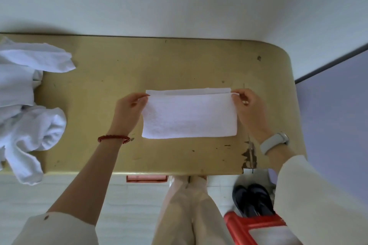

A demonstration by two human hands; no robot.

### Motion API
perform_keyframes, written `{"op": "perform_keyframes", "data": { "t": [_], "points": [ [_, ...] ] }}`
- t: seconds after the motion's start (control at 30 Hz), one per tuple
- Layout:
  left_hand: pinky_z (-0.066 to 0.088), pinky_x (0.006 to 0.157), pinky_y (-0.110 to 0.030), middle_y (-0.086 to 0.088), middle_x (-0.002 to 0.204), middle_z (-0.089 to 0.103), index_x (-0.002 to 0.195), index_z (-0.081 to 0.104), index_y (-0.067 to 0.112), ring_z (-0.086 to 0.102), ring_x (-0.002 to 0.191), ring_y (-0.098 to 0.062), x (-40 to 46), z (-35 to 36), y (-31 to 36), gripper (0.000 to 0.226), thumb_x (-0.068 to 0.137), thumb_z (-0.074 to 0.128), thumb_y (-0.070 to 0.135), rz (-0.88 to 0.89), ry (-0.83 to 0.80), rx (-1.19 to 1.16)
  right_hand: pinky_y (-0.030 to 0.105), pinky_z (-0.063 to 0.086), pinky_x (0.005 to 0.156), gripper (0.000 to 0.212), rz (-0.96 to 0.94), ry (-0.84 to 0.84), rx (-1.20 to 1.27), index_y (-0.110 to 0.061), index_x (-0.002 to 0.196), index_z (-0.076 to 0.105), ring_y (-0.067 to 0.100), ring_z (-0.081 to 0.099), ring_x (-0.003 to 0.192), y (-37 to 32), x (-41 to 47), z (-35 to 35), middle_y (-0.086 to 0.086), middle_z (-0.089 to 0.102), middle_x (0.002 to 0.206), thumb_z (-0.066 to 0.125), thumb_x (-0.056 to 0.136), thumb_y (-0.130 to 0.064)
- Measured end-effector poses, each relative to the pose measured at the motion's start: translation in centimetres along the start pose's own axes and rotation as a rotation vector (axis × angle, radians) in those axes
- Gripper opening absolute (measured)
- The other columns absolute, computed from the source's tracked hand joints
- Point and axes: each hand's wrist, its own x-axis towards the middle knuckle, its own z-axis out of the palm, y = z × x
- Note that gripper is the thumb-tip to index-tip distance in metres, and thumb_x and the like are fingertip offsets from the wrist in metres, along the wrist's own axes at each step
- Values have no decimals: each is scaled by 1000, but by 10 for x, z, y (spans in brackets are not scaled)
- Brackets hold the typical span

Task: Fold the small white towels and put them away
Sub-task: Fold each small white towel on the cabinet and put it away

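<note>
We see a yellow table (pixel 99 105) from above. Near its middle lies a white towel (pixel 189 115), folded over into a flat rectangle, its far edges nearly aligned. Our left hand (pixel 127 109) pinches the towel's far left corner; our right hand (pixel 247 103) pinches the far right corner. The towel spans the gap between both hands. A pile (pixel 25 101) of crumpled white towels sits at the table's left end, well apart.

White towel (pixel 189 115) on mustard-yellow table (pixel 119 65); red bracelet (pixel 113 138), grey watch (pixel 273 142).
</note>
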Motion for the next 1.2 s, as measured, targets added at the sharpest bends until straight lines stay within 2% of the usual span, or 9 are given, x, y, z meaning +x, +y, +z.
{"op": "perform_keyframes", "data": {
  "t": [0.17,0.27,0.37,0.57,0.7,0.8,1.0,1.1,1.2],
  "points": [
    [45,73,-16,12,82,63,98,68,13,57,78,-3,20,9,-6,16,87,56,10,5,84,12,4,37,68,16,16,22,2,-11,102,62,8,52,85,9,27,17,-5,58,94,51,91,-13],
    [44,72,-14,6,83,64,98,67,13,58,79,-9,25,14,-10,15,87,58,11,-12,114,24,9,37,68,16,32,40,-22,-11,102,62,9,52,83,14,34,23,-6,57,93,51,91,-14],
    [43,69,-13,5,85,65,96,68,15,57,77,-7,29,18,-11,14,87,58,12,-28,124,38,11,36,67,15,25,52,-56,-13,101,61,9,51,82,16,38,27,-6,56,92,51,90,-14],
    [40,80,-23,2,91,60,98,70,16,55,86,-14,36,22,-12,16,87,58,14,-51,133,108,7,32,64,14,0,45,-138,-11,99,61,10,49,81,17,40,29,-3,55,95,52,89,-11],
    [39,78,-24,3,88,59,94,71,19,55,85,-14,38,24,-13,14,86,60,15,-70,143,122,3,33,62,14,13,30,-177,-10,97,62,10,47,81,19,44,30,0,54,98,51,89,-10],
    [37,76,-22,5,89,58,94,70,20,54,85,-13,39,25,-11,14,86,59,17,-74,154,162,-4,32,63,13,10,46,-180,-9,97,62,11,46,79,17,45,30,1,53,97,52,88,-8],
    [32,65,-10,9,88,53,89,70,19,52,81,-10,36,28,-11,12,86,59,15,-56,205,211,-4,32,63,9,-37,88,-208,-3,90,62,13,45,73,14,44,32,4,50,92,54,86,-3],
    [33,64,-11,9,88,55,85,69,22,53,81,-11,38,26,-11,10,85,59,17,-59,193,241,2,35,60,9,-87,122,-245,0,87,63,14,45,72,19,42,34,4,49,91,55,86,-2],
    [43,72,-25,6,89,61,83,65,27,56,82,-12,41,22,-10,8,85,59,21,-68,150,278,15,34,62,7,-206,164,-329,3,83,64,18,46,70,26,40,38,15,55,88,57,84,2]
  ]
}}
